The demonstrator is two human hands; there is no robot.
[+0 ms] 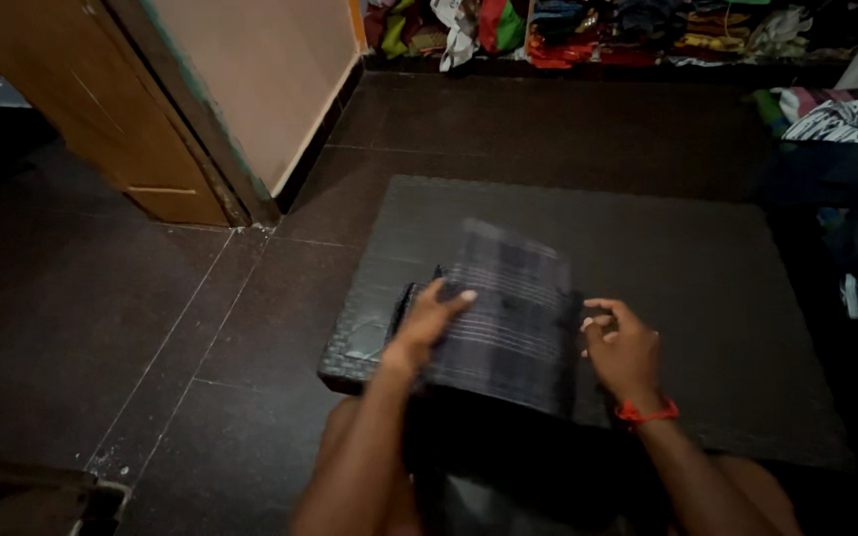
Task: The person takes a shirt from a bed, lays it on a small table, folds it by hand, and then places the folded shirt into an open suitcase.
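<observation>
A folded dark cloth with grey check stripes [513, 308] lies on a dark foam mat [687, 268] on the floor. My left hand [429, 320] rests flat on the cloth's left edge, fingers spread over the fabric. Beside the cloth's right edge is my right hand [623, 347], with a red band on the wrist and its fingers curled at the fabric's border. The image is blurred by motion, so whether the right fingers pinch the cloth is unclear. My knees show at the bottom of the view.
A wooden door [101, 109] and its frame stand at the upper left. Piles of colourful clothes [588, 30] line the back wall. More patterned fabrics [846, 124] lie at the right of the mat. The floor is dark tile.
</observation>
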